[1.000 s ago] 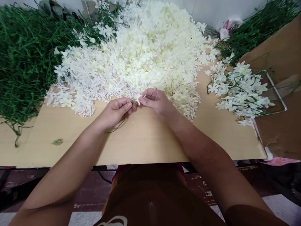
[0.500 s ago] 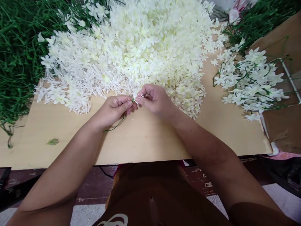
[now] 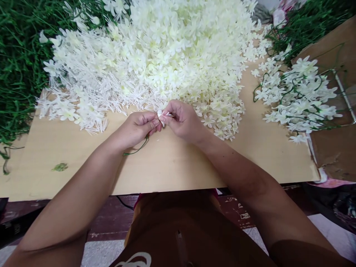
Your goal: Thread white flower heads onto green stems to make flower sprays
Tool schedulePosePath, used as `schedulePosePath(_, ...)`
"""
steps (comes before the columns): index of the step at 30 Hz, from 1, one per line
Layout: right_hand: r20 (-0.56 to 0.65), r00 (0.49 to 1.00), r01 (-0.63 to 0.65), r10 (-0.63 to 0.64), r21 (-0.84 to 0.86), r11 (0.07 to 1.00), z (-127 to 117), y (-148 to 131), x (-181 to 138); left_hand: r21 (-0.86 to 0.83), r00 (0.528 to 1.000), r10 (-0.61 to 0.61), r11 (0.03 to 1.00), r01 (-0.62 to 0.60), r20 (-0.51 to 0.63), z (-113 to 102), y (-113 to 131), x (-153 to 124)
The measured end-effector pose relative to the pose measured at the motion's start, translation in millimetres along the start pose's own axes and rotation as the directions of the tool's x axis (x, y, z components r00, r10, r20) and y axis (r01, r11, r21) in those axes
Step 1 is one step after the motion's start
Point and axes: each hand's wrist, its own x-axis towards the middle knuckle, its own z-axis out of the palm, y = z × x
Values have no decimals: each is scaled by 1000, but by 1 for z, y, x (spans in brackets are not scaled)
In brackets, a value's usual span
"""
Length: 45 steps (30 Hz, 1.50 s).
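My left hand [image 3: 141, 128] is closed in a pinch on a thin green artificial stem [image 3: 139, 149], whose curved lower end hangs out below the fingers. Right against it, my right hand [image 3: 180, 120] pinches a small white artificial flower [image 3: 160, 114] between thumb and index finger. The flower and the top of the stem meet between the two sets of fingertips; the fingers partly hide the joint. Just beyond both hands lies a big heap of loose white artificial flowers [image 3: 183, 55] on the wooden tabletop [image 3: 167, 163].
Green artificial stems [image 3: 22, 66] are piled at the left, with more stems [image 3: 308, 29] at the back right. Flowers on green stems [image 3: 303, 92] lie at the right by a metal wire frame [image 3: 344, 96] and brown cardboard [image 3: 333, 152]. A small green scrap [image 3: 59, 167] rests near the left front.
The white flower and green stem tip have come closer together at the fingertips, and less green shows there. Both hands stay in nearly the same place; the view has shifted slightly.
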Motion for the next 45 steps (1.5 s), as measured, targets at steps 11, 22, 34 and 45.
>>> schedulePosePath(11, 44, 988, -152, 148, 120, 981, -4, -3, 1, 57, 1000, 11, 998, -12, 5, 2, 4, 3)
schedulePosePath(22, 25, 991, -132, 129, 192, 972, 1, -2, -1, 52, 999, -33, 998, 35, -37, 5, 3, 3)
schedulePosePath(34, 102, 967, -255, 235, 458, 852, -21, -21, 2, -168, 994, 22, 985, -40, -110, -3, -4, 5)
schedulePosePath(45, -111, 962, -207, 249, 296, 932, -12, -15, 6, -222, 992, -54, 975, 28, -113, -1, -1, 6)
